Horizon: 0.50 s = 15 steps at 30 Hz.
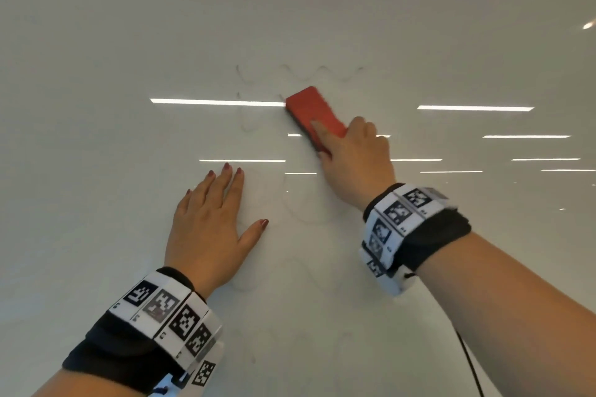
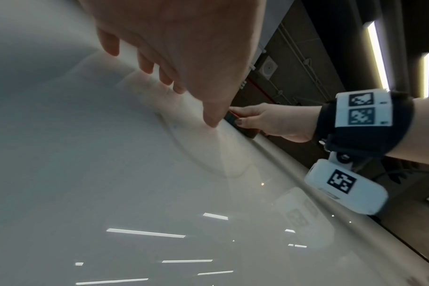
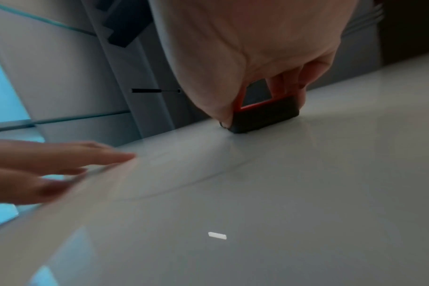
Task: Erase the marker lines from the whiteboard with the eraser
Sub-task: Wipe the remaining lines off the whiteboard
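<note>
A red eraser (image 1: 314, 113) with a dark felt underside (image 3: 265, 118) lies flat on the white glossy whiteboard (image 1: 129, 42). My right hand (image 1: 351, 151) grips it from the near end, with the forefinger laid along its top and the thumb on its side. Faint grey wavy marker lines (image 1: 322, 72) run just above the eraser, and fainter loops (image 1: 303, 213) show below it. My left hand (image 1: 213, 219) rests flat on the board to the lower left, fingers straight and spread. In the left wrist view the eraser (image 2: 233, 118) shows only as a sliver.
Ceiling lights reflect as bright strips (image 1: 216, 102) across the board. A thin black cable (image 1: 471, 364) hangs below my right forearm. Both wrists wear black bands with white marker tags (image 1: 171, 306).
</note>
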Tool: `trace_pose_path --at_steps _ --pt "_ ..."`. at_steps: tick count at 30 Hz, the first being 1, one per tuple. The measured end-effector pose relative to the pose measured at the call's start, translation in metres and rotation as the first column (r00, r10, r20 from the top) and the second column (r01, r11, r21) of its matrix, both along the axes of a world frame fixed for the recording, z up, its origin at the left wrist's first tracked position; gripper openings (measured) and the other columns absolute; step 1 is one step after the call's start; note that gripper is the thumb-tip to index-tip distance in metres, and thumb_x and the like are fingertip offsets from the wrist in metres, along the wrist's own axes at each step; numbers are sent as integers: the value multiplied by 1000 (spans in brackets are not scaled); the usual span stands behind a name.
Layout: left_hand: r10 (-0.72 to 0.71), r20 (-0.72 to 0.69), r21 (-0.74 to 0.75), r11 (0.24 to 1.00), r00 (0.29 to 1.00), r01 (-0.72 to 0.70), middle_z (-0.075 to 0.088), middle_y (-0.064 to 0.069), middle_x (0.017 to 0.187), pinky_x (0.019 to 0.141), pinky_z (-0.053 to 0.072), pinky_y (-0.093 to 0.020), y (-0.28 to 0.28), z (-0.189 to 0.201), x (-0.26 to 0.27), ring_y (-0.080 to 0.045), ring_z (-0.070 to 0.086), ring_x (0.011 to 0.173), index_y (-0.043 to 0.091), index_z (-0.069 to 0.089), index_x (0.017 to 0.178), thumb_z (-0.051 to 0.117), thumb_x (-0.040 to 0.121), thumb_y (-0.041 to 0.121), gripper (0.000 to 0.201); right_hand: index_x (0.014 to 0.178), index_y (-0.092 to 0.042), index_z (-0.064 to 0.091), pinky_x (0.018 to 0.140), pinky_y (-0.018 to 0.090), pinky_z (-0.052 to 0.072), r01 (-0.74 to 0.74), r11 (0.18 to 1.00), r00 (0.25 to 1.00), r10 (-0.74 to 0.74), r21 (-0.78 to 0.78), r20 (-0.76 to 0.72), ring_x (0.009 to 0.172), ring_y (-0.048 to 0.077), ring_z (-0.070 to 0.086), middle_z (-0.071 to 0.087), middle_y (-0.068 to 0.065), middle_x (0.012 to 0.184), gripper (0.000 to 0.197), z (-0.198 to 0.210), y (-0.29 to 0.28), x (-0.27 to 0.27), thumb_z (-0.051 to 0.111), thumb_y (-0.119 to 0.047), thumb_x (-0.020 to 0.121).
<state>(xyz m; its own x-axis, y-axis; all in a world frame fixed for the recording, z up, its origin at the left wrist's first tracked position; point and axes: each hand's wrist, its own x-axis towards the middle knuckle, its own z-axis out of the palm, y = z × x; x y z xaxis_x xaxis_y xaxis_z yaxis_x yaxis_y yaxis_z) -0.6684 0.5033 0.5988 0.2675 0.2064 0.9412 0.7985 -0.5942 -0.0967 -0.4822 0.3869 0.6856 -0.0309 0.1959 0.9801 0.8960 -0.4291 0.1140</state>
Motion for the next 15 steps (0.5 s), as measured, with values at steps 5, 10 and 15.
trace_pose_path --at_steps 5,10,15 --pt "-2 -12 15 1000 1000 3 2 4 158 116 14 -37 2 0 -3 -18 8 145 25 3 150 4 79 72 86 148 -33 19 87 43 35 113 990 981 -96 89 -171 109 36 41 40 20 121 54 37 -18 40 35 -39 97" --pt "-9 -9 19 1000 1000 10 7 2 158 115 18 -38 2 -1 -3 -20 12 144 23 7 150 6 80 72 86 148 -29 21 94 45 33 104 987 953 -64 121 -296 117 37 37 36 22 129 53 68 -17 40 36 -36 98" --pt "7 -6 13 1000 1000 -7 7 2 158 115 18 -38 1 0 -2 -20 13 144 23 7 150 5 79 72 87 147 -27 21 90 44 35 57 997 985 -46 58 -169 112 37 40 38 21 126 54 55 -6 15 37 -36 97"
